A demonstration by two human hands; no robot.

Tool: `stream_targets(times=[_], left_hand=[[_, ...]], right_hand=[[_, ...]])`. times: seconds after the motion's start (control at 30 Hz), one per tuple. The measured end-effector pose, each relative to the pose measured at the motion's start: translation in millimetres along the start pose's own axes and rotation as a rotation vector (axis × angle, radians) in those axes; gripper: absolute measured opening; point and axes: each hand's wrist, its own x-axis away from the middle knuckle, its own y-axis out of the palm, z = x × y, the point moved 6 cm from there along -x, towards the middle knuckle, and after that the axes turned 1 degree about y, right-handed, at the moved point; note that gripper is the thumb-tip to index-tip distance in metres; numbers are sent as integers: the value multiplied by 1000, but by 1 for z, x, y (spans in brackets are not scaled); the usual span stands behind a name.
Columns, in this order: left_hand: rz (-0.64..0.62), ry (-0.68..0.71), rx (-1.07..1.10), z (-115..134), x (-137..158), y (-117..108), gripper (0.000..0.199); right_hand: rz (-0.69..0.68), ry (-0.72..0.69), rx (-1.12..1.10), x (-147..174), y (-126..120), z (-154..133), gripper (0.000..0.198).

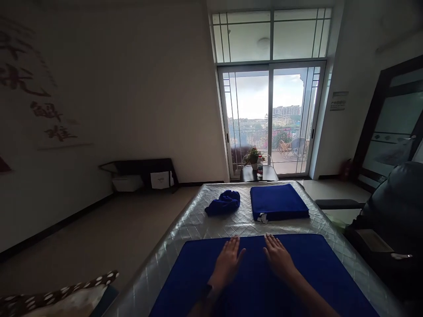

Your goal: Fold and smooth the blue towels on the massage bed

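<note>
A blue cloth lies spread flat over the near part of a silvery quilted mattress. On its left half, close to the far edge, rests my left hand, palm down with the fingers stretched forward. My right hand lies flat in the same way to the right, its thumb a little apart. Neither holds anything. Beyond the cloth, a crumpled blue cloth sits on the left, and a neatly folded stack of blue cloth with white tags lies on the right.
Behind the mattress stands a small dark table with a potted plant and a bottle. A black armchair is at the right. A low black rack stands by the left wall. A polka-dot fabric shows at lower left.
</note>
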Motion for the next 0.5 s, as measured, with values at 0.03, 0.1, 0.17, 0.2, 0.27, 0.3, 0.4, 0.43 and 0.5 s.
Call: stream_targets(times=[0.03, 0.1, 0.17, 0.2, 0.27, 0.3, 0.4, 0.43, 0.5], left_hand=[[-7, 26, 20, 18, -11, 6, 72], [-9, 48, 47, 41, -25, 18, 74], [0, 53, 57, 48, -31, 29, 75], [3, 62, 58, 48, -32, 33, 75], [7, 82, 56, 44, -31, 38, 73], [9, 86, 53, 40, -30, 39, 71], [12, 44, 34, 11, -22, 35, 70], [10, 9, 25, -7, -17, 32, 71], [-2, -86, 3, -54, -4, 25, 74]], right_hand=[[-18, -8, -8, -8, 8, -13, 67], [-29, -5, -13, -17, 22, -25, 65], [-19, -2, -20, -20, 32, -26, 65], [-13, -5, -22, -20, 35, -25, 65], [-15, -14, -21, -19, 38, -23, 66], [-22, -16, -17, -19, 38, -21, 67], [-41, 5, 6, -17, 32, -1, 68], [-41, 26, 20, -16, 28, 13, 68], [-22, 92, 62, -9, 17, 55, 68]])
